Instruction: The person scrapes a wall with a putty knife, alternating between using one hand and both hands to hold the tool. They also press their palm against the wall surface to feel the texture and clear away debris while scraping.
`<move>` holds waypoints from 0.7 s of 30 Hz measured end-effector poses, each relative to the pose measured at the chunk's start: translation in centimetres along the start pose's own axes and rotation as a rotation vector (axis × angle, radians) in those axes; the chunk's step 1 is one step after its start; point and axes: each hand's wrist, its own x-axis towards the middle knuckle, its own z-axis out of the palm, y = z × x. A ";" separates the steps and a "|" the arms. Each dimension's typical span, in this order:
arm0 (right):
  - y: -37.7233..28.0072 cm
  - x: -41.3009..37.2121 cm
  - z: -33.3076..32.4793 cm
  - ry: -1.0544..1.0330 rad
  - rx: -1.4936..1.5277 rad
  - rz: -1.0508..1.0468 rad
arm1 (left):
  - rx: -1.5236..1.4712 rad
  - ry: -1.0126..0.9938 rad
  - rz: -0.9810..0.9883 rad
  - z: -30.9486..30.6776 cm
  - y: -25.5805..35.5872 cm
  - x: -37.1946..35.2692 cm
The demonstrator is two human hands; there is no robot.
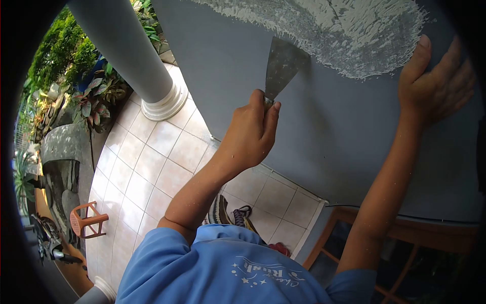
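My left hand (250,133) is wrapped round the handle of a putty knife (283,67). The knife's wide metal blade points up the grey wall (349,131), with flecks of pale material on it. Its upper edge is close to the lower border of a rough whitish patch (364,35), where the paint surface gives way to a scraped, mottled texture. My right hand (435,83) lies against the wall at the right edge of that patch, fingers stretched out and nothing in it. Small pale specks dot both forearms.
A grey column (126,55) with a white base stands on the tiled floor (167,147) to the left. Beyond are plants (96,96), rocks and a small orange stool (88,220). A wooden-framed window (334,223) sits at lower right; shoes (238,215) show below me.
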 end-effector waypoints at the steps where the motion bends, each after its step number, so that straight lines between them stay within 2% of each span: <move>1: -0.5 0.2 -0.4 -0.033 0.099 0.021 | 0.004 0.035 0.066 0.1 0.0 0.8; 3: -1.2 0.3 -0.7 -0.046 0.099 0.068 | 0.002 0.096 0.193 0.8 0.5 2.9; 6: -2.3 0.5 0.1 -0.030 -0.040 0.178 | -0.066 0.055 0.219 0.5 2.6 5.0; 9: -1.8 0.7 1.1 0.250 -0.126 0.066 | -0.103 0.028 0.106 -0.1 0.9 1.5; 12: -1.9 0.7 0.9 0.222 -0.182 0.063 | -0.097 0.008 -0.066 0.0 -1.0 -0.2; 15: -2.1 1.0 0.7 0.237 -0.095 0.068 | -0.083 0.009 -0.068 0.1 -0.9 -0.3; 18: -3.7 0.8 -0.6 0.051 -0.215 0.186 | -0.095 0.008 -0.041 0.1 -0.7 -0.4; 21: -0.5 0.1 -0.6 -0.030 0.031 0.017 | -0.119 -0.004 -0.018 0.6 -0.6 -0.6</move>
